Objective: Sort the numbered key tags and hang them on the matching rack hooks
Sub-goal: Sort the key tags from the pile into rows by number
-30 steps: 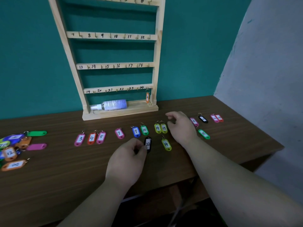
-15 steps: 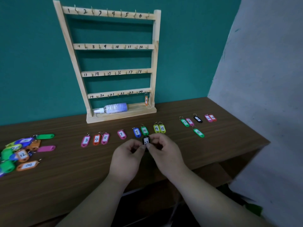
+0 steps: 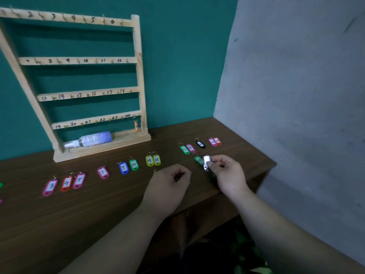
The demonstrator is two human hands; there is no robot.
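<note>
I see a big brown table (image 3: pixel 98 224) against a green wall. At the back of it stands the wooden rack (image 3: pixel 138 76), with four rows of hooks numbered 1 to 24. One orange tag (image 3: pixel 136 126) hangs at the right end of the bottom row, by 24. A clear bottle (image 3: pixel 94 139) lies on the rack's foot.

My left hand (image 3: pixel 169 184) is low over the table edge, fingers curled in, and I see nothing in it. My right hand (image 3: pixel 227 175) is further right and pinches the held tag (image 3: pixel 206 163) by its lower end, between thumb and fingers. That tag is too blurry to read. It is just beside a green tag (image 3: pixel 198 159) that lies flat.

More tags lie in a row, from pink tag 3 (image 3: pixel 50 186) on the left to yellow tag 15 (image 3: pixel 157 159).
</note>
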